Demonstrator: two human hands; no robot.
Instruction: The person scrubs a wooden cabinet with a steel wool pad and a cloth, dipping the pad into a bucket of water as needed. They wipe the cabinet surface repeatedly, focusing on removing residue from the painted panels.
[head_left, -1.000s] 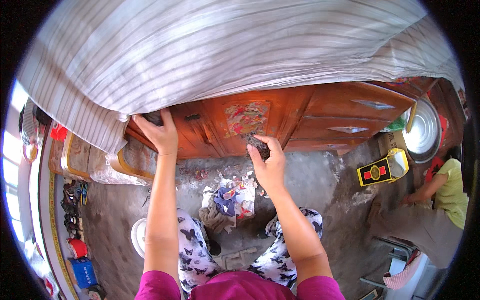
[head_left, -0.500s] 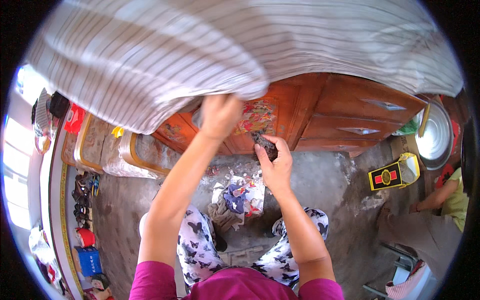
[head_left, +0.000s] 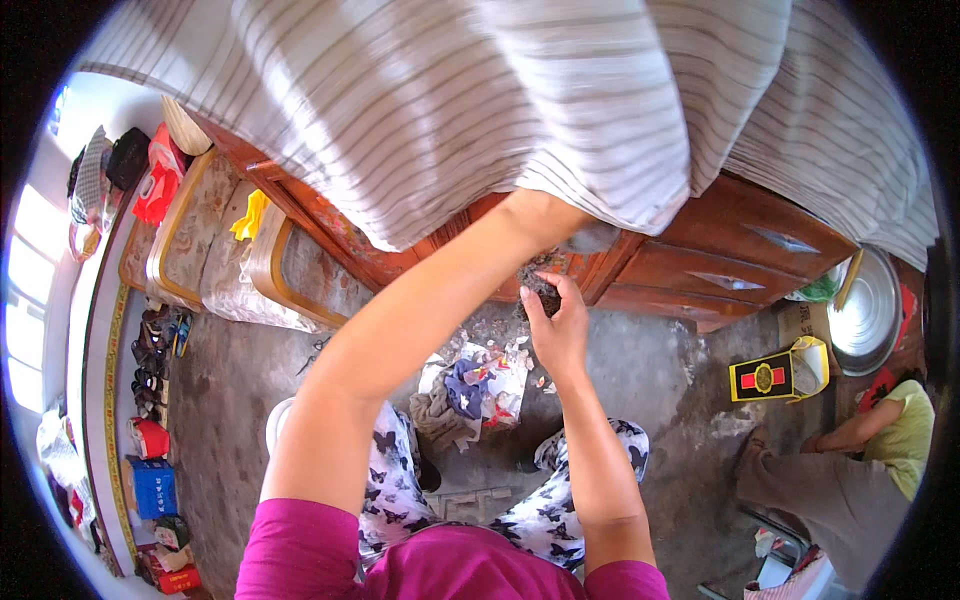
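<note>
My left hand (head_left: 545,213) reaches across to the right, against the lower edge of a striped white cloth (head_left: 400,120) that hangs over a reddish-brown wooden cabinet (head_left: 730,235). The cloth covers its fingers, so I cannot see what they grip. Just below it, my right hand (head_left: 562,335) is closed around a dark, fuzzy clump (head_left: 541,295) that looks like a steel-wool scrubber, close to the cabinet's lower front. A grey rounded patch (head_left: 597,238) shows beside my left hand; its kind is unclear.
On the floor between my feet lie crumpled rags (head_left: 465,390) on white paper with scraps. Wooden-armed seats (head_left: 290,260) stand at the left. At the right are a yellow-black box (head_left: 765,380), a metal basin (head_left: 865,310) and a seated person (head_left: 840,490).
My left hand has moved right along the cabinet front, and the cloth has swung right with it, uncovering more of the left side. My right hand stays nearly in place with the scrubber.
</note>
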